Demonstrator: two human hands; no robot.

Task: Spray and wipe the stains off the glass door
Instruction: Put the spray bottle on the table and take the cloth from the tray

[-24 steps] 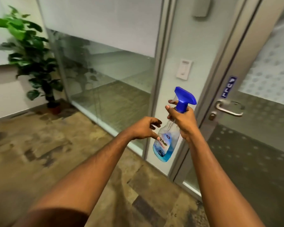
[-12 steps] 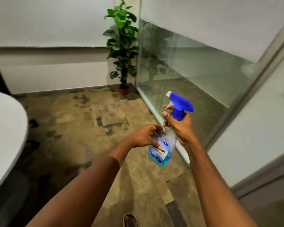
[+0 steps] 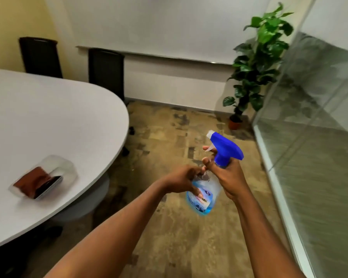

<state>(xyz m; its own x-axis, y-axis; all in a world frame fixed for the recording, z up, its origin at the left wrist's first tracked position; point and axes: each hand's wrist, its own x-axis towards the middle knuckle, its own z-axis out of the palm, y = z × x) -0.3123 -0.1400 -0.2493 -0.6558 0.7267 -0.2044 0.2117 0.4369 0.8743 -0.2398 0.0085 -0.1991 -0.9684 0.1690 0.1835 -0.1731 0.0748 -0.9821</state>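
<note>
The glass door itself is out of view; only a glass partition [image 3: 317, 137] runs along the 3 o'clock side. The spray bottle [image 3: 204, 194] sits near centre, leaning slightly, nozzle aimed toward 10 o'clock, away from the glass. The right hand [image 3: 230, 178] is closed round the neck under the blue trigger head [image 3: 226, 146], and the left hand [image 3: 182, 180] curls against the bottle's body at its 9 o'clock. At 9 o'clock a brown cloth [image 3: 35, 182] lies in a clear tray [image 3: 68, 167] on the grey table [image 3: 48, 117]. Probably the cloth comes next: free the left hand for it, keeping the bottle upright in the right.
</note>
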